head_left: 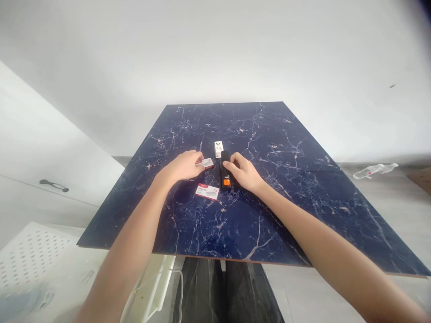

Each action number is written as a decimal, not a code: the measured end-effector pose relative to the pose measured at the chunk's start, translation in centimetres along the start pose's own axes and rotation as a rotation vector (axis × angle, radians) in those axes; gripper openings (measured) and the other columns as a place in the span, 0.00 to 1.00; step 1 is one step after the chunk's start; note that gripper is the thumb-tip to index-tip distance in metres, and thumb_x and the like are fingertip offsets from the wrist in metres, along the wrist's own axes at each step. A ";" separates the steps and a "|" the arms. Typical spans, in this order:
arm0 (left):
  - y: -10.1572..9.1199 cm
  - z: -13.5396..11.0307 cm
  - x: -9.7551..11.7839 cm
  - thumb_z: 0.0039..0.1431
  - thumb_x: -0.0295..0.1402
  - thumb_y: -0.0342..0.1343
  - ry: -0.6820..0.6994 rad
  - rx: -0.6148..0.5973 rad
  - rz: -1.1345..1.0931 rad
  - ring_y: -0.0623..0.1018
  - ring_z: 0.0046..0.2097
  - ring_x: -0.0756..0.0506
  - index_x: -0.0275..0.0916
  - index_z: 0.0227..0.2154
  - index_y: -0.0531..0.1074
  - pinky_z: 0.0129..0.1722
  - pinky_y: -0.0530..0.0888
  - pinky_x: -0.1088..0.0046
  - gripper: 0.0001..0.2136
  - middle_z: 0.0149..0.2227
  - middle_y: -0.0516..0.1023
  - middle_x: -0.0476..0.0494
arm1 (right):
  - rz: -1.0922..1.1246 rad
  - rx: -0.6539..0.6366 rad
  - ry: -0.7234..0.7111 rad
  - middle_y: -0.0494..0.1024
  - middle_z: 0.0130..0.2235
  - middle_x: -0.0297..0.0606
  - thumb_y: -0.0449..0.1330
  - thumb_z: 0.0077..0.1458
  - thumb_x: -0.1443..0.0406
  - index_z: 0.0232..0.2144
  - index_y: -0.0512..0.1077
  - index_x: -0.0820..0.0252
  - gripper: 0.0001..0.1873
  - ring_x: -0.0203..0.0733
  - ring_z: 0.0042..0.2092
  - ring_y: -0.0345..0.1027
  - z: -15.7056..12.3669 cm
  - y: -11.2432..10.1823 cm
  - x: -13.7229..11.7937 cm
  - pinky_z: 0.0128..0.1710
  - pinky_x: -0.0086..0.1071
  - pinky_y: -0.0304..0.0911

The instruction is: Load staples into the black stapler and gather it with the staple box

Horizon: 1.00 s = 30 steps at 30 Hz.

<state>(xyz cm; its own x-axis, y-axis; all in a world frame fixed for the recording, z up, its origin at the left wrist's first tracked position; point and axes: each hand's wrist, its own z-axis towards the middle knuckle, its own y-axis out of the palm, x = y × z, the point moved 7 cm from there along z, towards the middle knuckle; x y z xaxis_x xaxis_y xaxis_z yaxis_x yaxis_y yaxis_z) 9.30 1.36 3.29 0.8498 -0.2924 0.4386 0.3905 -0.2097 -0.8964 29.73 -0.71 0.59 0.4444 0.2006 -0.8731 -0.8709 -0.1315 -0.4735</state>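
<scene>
A dark blue table [262, 233] with pale marble-like veining fills the middle of the view, its far edge close to a plain white wall [215, 54]. To the left is a white cabinet [43, 134] with one dark handle [54, 185]; below it lies a white perforated panel [30, 251]. On the right, one piece of clear plastic [375, 170] lies beyond the table edge, above pale flooring [373, 197]. Dark trousers [225, 291] show beneath the near edge.

On the table there are three small packs and one black tool [226, 172] with an orange patch, near the centre. Two packs are red and white: one, the held pack [208, 163], is pinched at its left end by the left hand [185, 165]; the other, the flat pack [207, 192], lies nearer the person. The third, a white box [218, 146], stands just beyond the tool. The right hand [247, 174] grips the tool from the right, thumb across its top
</scene>
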 end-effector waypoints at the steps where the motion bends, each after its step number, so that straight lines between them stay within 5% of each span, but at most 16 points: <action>1: 0.5 0.0 0.3 0.61 0.47 0.57 0.027 -0.037 -0.012 0.77 0.36 0.39 0.42 0.42 0.76 0.36 0.69 0.65 0.15 0.40 0.80 0.38 | -0.005 -0.001 -0.001 0.67 0.26 0.26 0.57 0.60 0.48 0.30 0.60 0.53 0.19 0.37 0.28 0.59 0.0 0.0 0.0 0.31 0.32 0.54; 9: 1.9 -0.4 1.7 0.62 0.47 0.56 0.031 -0.186 -0.043 0.79 0.32 0.40 0.41 0.40 0.76 0.31 0.68 0.66 0.15 0.36 0.82 0.40 | -0.041 -0.001 -0.015 0.66 0.25 0.26 0.56 0.61 0.47 0.29 0.59 0.53 0.20 0.38 0.29 0.59 0.1 -0.1 0.0 0.31 0.32 0.53; 15: 0.6 0.1 2.2 0.62 0.44 0.57 0.124 0.008 -0.043 0.80 0.42 0.39 0.41 0.44 0.77 0.37 0.72 0.64 0.14 0.45 0.82 0.39 | -0.034 0.006 -0.025 0.66 0.25 0.26 0.57 0.61 0.47 0.28 0.59 0.54 0.20 0.38 0.29 0.59 0.1 -0.2 -0.1 0.31 0.32 0.54; 27: 1.7 0.0 2.7 0.63 0.42 0.57 0.146 -0.118 -0.140 0.79 0.34 0.43 0.41 0.37 0.78 0.33 0.69 0.66 0.11 0.35 0.82 0.43 | -0.028 -0.024 -0.020 0.67 0.25 0.26 0.57 0.62 0.48 0.29 0.60 0.54 0.19 0.37 0.28 0.60 0.1 -0.2 -0.2 0.30 0.32 0.54; 30: 1.5 -0.3 2.8 0.64 0.44 0.56 0.138 -0.163 -0.148 0.79 0.36 0.43 0.42 0.42 0.78 0.34 0.70 0.67 0.13 0.38 0.82 0.43 | -0.020 -0.037 -0.018 0.66 0.24 0.26 0.57 0.62 0.48 0.29 0.59 0.54 0.19 0.37 0.28 0.60 0.1 -0.2 -0.2 0.30 0.32 0.54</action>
<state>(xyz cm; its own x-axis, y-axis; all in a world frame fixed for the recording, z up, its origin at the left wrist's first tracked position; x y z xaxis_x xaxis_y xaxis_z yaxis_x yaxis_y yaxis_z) 12.19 -0.04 3.23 0.7271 -0.3693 0.5787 0.4351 -0.4041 -0.8046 29.75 -0.63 0.84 0.4571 0.2208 -0.8616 -0.8536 -0.1633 -0.4947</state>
